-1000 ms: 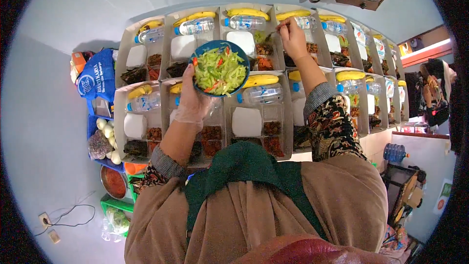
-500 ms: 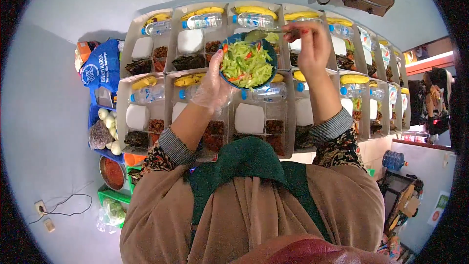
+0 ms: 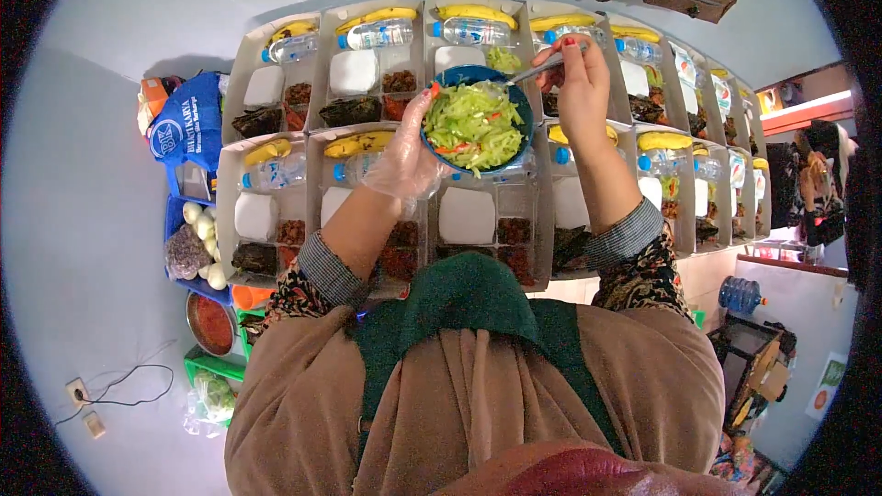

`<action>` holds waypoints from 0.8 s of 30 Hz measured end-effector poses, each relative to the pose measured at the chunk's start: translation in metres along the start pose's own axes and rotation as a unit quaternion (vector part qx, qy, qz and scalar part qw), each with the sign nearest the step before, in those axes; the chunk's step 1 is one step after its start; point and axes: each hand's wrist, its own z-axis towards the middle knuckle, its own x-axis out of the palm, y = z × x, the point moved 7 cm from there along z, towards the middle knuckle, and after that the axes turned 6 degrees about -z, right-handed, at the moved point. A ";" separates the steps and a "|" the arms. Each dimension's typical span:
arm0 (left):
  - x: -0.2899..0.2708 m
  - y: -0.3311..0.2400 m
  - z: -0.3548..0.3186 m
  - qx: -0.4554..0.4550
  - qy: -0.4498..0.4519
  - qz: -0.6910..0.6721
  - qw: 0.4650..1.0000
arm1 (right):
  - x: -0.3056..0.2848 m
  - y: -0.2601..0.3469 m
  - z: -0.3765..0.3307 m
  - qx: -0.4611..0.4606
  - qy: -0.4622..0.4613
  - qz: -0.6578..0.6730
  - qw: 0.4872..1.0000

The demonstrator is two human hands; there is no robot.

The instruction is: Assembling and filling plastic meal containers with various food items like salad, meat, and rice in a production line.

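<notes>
Since the earlier frame, our spoon [image 3: 539, 70] has moved from the far edge of the blue bowl [image 3: 528, 120] toward its right rim. Our right hand [image 3: 579, 83] pinches the handle between its fingers; our gloved left hand [image 3: 411, 152] clamps the bowl of salad [image 3: 471, 125] above the boxes. Salad lies in the box just beyond and some rightward boxes; the leftmost boxes [image 3: 241, 78] show none, so we judge the work partway

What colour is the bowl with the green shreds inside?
The bowl is dark blue, clearest in the head view.

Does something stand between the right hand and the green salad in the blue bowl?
Nothing visible does: the right hand holds a spoon, which reaches over the rim of the blue bowl to the uncovered green salad.
</notes>
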 end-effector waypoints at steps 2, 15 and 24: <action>0.001 -0.003 -0.001 0.008 -0.023 0.006 1.000 | 0.000 -0.002 0.001 -0.002 0.000 -0.017 1.000; -0.003 -0.004 0.001 -0.001 -0.029 0.008 1.000 | -0.013 -0.019 0.010 0.054 -0.046 0.041 0.997; -0.011 -0.006 0.010 -0.003 -0.039 0.024 0.999 | -0.017 0.000 0.018 -0.022 -0.052 0.025 0.998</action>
